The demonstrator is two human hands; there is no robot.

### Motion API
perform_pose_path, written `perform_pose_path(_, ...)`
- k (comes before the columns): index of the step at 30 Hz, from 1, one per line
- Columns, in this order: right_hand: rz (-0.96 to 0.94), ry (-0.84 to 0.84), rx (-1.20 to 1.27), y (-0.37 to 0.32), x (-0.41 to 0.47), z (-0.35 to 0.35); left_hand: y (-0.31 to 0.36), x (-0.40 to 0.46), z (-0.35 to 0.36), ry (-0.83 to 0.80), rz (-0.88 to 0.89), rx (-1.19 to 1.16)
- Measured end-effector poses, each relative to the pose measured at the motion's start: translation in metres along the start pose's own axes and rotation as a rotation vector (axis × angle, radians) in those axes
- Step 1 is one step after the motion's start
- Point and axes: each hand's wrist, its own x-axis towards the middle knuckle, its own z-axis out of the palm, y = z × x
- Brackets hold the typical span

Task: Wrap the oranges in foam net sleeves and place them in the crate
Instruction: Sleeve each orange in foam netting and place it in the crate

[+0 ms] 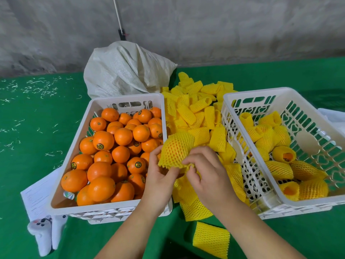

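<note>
Two white plastic crates stand on a green-covered table, with a loose heap of yellow foam net sleeves lying between them and spilling toward the near edge. Behind the heap, against a grey concrete wall, slumps a white woven sack. Left crate: filled with bare oranges, several bearing a small round dark sticker; it rests partly on a printed paper sheet. Right crate: slotted walls, holding sleeved oranges along its near and right sides, with part of its perforated floor showing. Over the gap between the crates, just beside the left crate's right rim, both hands hold one orange in a foam net sleeve, the orange skin visible through the mesh. Left hand: fingers curled up against the sleeve's lower left edge, thumb on its side. Right hand: fingers bent, pinching the frayed open end of the same sleeve at its lower right. A single flattened sleeve lies apart on the cloth near the front edge. At the lower left, touching the paper, lies a white game controller with dark buttons. Pale shavings are scattered over the far left of the cloth.
</note>
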Motion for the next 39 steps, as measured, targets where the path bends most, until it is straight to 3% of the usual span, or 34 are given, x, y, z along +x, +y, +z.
perform_pose_path(2, 0.011, -0.046, 0.052, -0.007, -0.008, 0.003, -0.002, 0.001, -0.002, 0.036, 0.033, 0.012)
perform_pose_path(3, 0.120, -0.051, 0.145, -0.012, -0.012, 0.005, -0.003, 0.001, -0.004, 0.051, 0.041, 0.006)
perform_pose_path(7, 0.816, -0.137, 0.693, -0.023, -0.003, 0.008, -0.006, -0.003, -0.002, 0.025, 0.101, 0.110)
perform_pose_path(12, 1.016, -0.049, 1.014, -0.009, -0.004, 0.010, -0.011, -0.009, 0.004, -0.104, 0.143, 0.376)
perform_pose_path(15, 1.050, 0.040, 0.989, 0.028, -0.002, -0.011, -0.006, -0.004, -0.004, -0.190, 0.176, 0.517)
perform_pose_path(17, 1.057, 0.197, 0.935, 0.065, 0.005, -0.035, -0.002, 0.009, -0.022, -0.137, 0.192, 0.683)
perform_pose_path(19, 1.085, 0.372, 0.910, 0.099, 0.014, -0.059, 0.002, 0.030, -0.049, -0.070, 0.110, 1.008)
perform_pose_path(21, 1.164, 0.420, 0.863, 0.119, 0.020, -0.070, 0.002, 0.044, -0.068, -0.186, -0.169, 1.427)
perform_pose_path(23, 1.149, 0.316, 0.613, 0.123, 0.019, -0.063, -0.003, 0.048, -0.072, -0.454, -0.353, 1.693)
perform_pose_path(25, 0.949, 0.078, 0.289, 0.117, 0.007, -0.039, -0.010, 0.049, -0.068, -0.636, -0.399, 1.801)
perform_pose_path(27, 0.794, -0.293, 0.103, 0.105, -0.007, -0.008, -0.015, 0.051, -0.065, -0.680, -0.394, 1.906)
perform_pose_path(29, 0.798, -0.717, -0.034, 0.094, -0.022, 0.019, -0.016, 0.051, -0.063, -0.680, -0.377, 2.027)
perform_pose_path(31, 0.846, -0.951, -0.127, 0.087, -0.029, 0.033, -0.017, 0.050, -0.062, -0.668, -0.365, 2.078)
perform_pose_path(36, 0.687, -0.891, -0.316, 0.095, -0.035, 0.044, -0.017, 0.051, -0.062, -0.533, -0.262, 1.958)
perform_pose_path(39, 0.546, -1.005, -0.410, 0.108, -0.043, 0.044, -0.018, 0.050, -0.063, -0.470, -0.243, 2.002)
